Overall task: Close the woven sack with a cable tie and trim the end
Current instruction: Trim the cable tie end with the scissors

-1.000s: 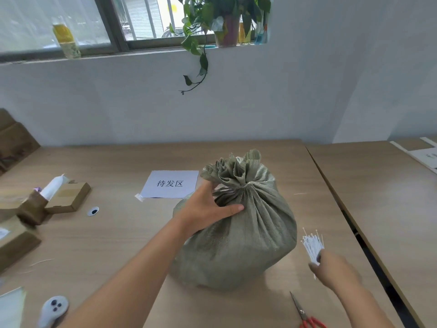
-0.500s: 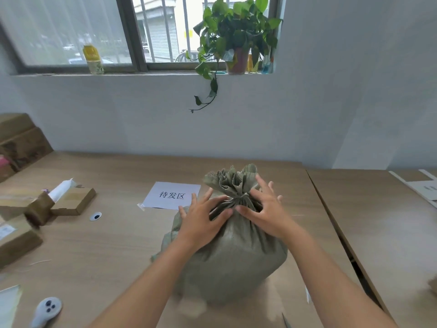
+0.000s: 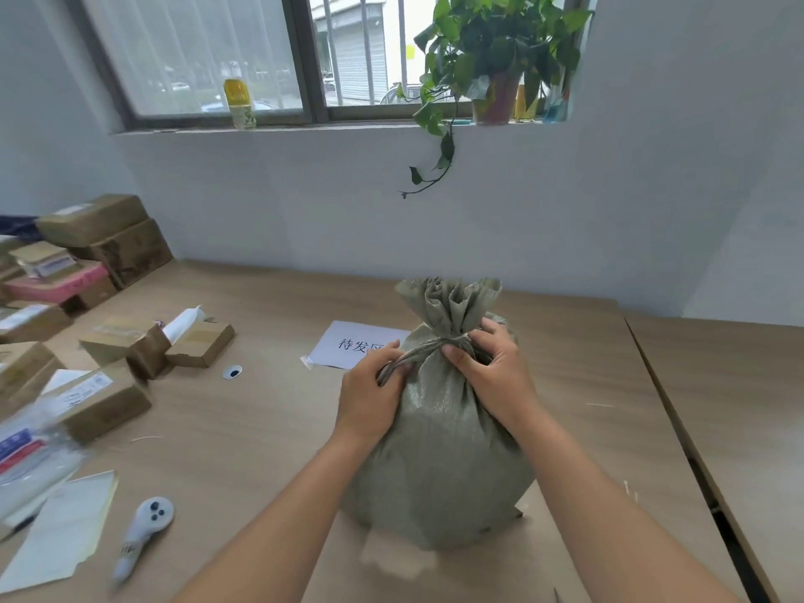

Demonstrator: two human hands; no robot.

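A green woven sack (image 3: pixel 439 463) stands upright on the wooden table (image 3: pixel 261 428), its top gathered into a ruffled neck (image 3: pixel 450 306). A thin pale band, apparently the cable tie (image 3: pixel 452 341), circles the neck. A strand runs from it down-left into my left hand (image 3: pixel 374 398), which is closed on that strand against the sack's left shoulder. My right hand (image 3: pixel 489 372) pinches the neck on its right side, thumb and fingers at the band. A scissor tip (image 3: pixel 556 596) barely shows at the bottom edge. The bundle of ties is out of view.
Several cardboard boxes (image 3: pixel 108 398) crowd the table's left side. A printed paper label (image 3: pixel 348 343) lies behind the sack. A white handheld device (image 3: pixel 145 526) and paper sheets (image 3: pixel 56 533) lie front left. A second table (image 3: pixel 731 406) adjoins on the right across a gap.
My right hand left the bundle of ties at the right and came up to the sack's neck. Both hands have since closed on the neck, where a band now shows. The view tilted upward.
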